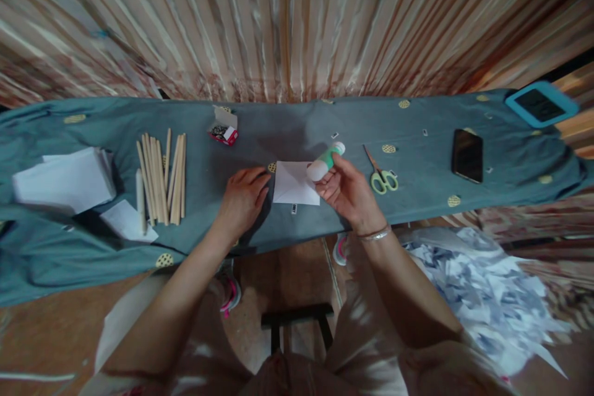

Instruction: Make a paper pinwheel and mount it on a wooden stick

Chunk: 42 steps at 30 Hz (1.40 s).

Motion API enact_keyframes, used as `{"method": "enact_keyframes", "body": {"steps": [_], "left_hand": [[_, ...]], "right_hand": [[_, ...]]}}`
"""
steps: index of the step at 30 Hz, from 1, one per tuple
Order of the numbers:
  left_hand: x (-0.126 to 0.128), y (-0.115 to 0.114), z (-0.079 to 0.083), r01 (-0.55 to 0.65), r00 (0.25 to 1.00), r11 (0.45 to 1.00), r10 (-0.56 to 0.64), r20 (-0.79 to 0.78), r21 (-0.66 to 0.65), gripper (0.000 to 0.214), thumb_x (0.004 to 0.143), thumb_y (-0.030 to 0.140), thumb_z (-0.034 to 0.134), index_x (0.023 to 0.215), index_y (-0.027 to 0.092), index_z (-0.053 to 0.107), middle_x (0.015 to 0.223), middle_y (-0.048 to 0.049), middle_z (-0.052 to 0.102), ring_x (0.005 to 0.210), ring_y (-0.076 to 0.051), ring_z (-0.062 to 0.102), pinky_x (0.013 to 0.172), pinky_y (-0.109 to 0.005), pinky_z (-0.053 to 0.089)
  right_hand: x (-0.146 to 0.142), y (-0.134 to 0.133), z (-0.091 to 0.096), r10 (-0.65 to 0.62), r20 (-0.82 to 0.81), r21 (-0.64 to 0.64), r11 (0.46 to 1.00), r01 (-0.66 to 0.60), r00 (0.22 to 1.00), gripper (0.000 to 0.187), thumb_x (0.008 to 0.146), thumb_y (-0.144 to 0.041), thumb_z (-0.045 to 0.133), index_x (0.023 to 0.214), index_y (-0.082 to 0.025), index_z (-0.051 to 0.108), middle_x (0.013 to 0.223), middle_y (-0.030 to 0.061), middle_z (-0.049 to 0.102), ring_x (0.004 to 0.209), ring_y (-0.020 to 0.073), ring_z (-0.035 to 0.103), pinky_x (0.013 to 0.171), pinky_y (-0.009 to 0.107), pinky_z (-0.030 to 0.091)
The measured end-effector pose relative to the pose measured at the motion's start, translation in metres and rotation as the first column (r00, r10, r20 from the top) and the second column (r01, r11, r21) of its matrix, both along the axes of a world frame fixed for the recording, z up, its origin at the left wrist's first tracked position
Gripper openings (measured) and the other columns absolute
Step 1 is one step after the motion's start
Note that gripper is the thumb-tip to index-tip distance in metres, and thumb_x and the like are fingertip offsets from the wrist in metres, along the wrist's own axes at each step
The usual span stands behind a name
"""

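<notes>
A white and green glue stick (327,162) is gripped in my right hand (351,190), tilted above the right part of a small white envelope (292,185). Faint fold lines show on the envelope, which lies flat on the cloth. To its left, my left hand (244,199) rests palm down with fingers stretched out, holding nothing. Just right of my right hand lies a pair of scissors (383,178) with light green handles.
Pale wooden sticks (155,179) and stacked white paper (65,179) lie at left. Behind my left hand stands an opened small red box (224,130). A phone (467,156) and blue-framed device (541,104) lie right. Below, paper scraps (482,297) fill a bag.
</notes>
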<state>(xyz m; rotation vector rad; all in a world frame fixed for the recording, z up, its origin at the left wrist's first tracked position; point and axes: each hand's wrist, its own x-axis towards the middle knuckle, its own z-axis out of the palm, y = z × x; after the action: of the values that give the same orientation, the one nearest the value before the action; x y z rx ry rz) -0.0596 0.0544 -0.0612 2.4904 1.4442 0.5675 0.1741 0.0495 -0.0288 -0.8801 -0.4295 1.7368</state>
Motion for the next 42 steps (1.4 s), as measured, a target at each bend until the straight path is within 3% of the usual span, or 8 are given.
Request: {"method": "enact_keyframes", "body": {"steps": [6,11,14,16,20,23,30,42], "left_hand": [[0.007,-0.007,0.006,0.019,0.999,0.993,-0.024,0.043,0.117,0.037,0.097,0.026,0.046,0.131,0.018,0.058,0.139,-0.0128,0.058,0.124,-0.028,0.053,0.11,-0.051,0.042],[0.024,-0.022,0.007,0.158,0.986,0.974,-0.164,0.026,0.16,0.032,0.1,0.027,0.044,0.124,0.018,0.063,0.139,-0.0136,0.058,0.129,-0.028,0.051,0.114,-0.054,0.036],[0.038,-0.033,-0.001,0.234,0.972,0.965,-0.235,-0.006,0.116,0.036,0.098,0.036,0.05,0.13,0.022,0.06,0.15,-0.0161,0.048,0.139,-0.032,0.042,0.116,-0.062,0.028],[0.045,-0.037,-0.007,0.218,0.976,0.972,-0.216,-0.033,0.084,0.045,0.095,0.043,0.056,0.136,0.026,0.055,0.155,-0.0156,0.041,0.146,-0.036,0.032,0.115,-0.067,0.023],[0.051,-0.04,-0.015,0.183,0.981,0.982,-0.18,-0.071,0.038,0.054,0.091,0.047,0.061,0.141,0.03,0.051,0.159,-0.016,0.035,0.149,-0.041,0.024,0.115,-0.069,0.02],[0.051,-0.04,-0.017,0.175,0.982,0.984,-0.172,-0.074,0.029,0.054,0.09,0.048,0.061,0.14,0.029,0.052,0.159,-0.0172,0.033,0.149,-0.042,0.023,0.115,-0.07,0.02],[0.05,-0.039,-0.019,0.176,0.983,0.984,-0.176,-0.044,-0.007,0.052,0.091,0.049,0.06,0.138,0.028,0.055,0.158,-0.017,0.035,0.149,-0.042,0.023,0.115,-0.07,0.019],[0.051,-0.038,-0.017,0.159,0.986,0.987,-0.16,-0.035,-0.025,0.055,0.092,0.052,0.056,0.141,0.028,0.05,0.16,-0.0177,0.031,0.148,-0.042,0.023,0.114,-0.069,0.02]], "right_hand": [[-0.001,-0.001,-0.001,-0.045,0.157,0.009,0.999,0.044,0.987,0.029,0.065,-0.038,0.084,0.072,-0.019,0.064,0.063,-0.0018,0.069,0.055,0.0084,0.062,0.051,0.017,0.049],[-0.006,-0.001,-0.006,-0.175,0.438,0.132,0.983,0.13,0.882,0.037,0.059,-0.044,0.088,0.071,-0.02,0.063,0.061,-0.0044,0.062,0.052,0.0077,0.055,0.049,0.02,0.045],[-0.008,0.0,-0.009,-0.302,0.59,0.317,0.94,0.129,0.749,0.037,0.066,-0.049,0.083,0.074,-0.022,0.059,0.062,-0.0059,0.057,0.054,0.0088,0.051,0.053,0.023,0.044],[-0.008,0.0,-0.01,-0.344,0.696,0.411,0.91,0.043,0.631,0.036,0.071,-0.05,0.079,0.077,-0.023,0.055,0.064,-0.0059,0.056,0.057,0.0105,0.052,0.057,0.026,0.045],[-0.009,-0.003,-0.013,-0.326,0.871,0.398,0.907,-0.14,0.367,0.033,0.078,-0.049,0.073,0.084,-0.023,0.055,0.071,-0.0034,0.062,0.064,0.0138,0.056,0.064,0.03,0.046],[-0.008,-0.005,-0.016,-0.291,0.919,0.349,0.915,-0.203,0.268,0.031,0.08,-0.048,0.071,0.089,-0.022,0.057,0.075,-0.002,0.064,0.067,0.0155,0.058,0.067,0.032,0.047],[-0.009,-0.003,-0.021,-0.291,0.915,0.353,0.913,-0.205,0.28,0.032,0.081,-0.051,0.069,0.093,-0.024,0.057,0.076,-0.0007,0.063,0.074,0.0189,0.059,0.073,0.034,0.046],[-0.015,0.002,-0.019,-0.267,0.945,0.312,0.911,-0.271,0.189,0.028,0.083,-0.047,0.066,0.094,-0.024,0.053,0.078,0.0006,0.063,0.069,0.0194,0.057,0.069,0.034,0.044]]}}
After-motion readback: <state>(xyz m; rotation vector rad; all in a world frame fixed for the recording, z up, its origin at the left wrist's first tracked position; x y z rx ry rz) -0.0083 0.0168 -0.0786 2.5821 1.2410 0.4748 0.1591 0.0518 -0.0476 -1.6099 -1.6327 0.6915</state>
